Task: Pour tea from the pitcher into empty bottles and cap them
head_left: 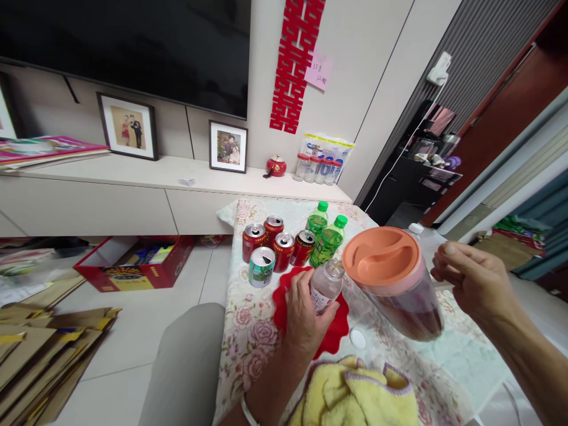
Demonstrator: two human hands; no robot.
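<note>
I've got left grip wrapped round the bottle, right grip clamped on the pitcher. Over-tilt — and I'd probably splash the red mat.

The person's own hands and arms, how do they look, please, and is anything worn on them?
The left hand and the right hand are bare, without gloves, and no rings can be seen. No sleeve shows on either forearm. A thin, pale, smooth band, perhaps a bangle, circles the left arm near the wrist.
</note>
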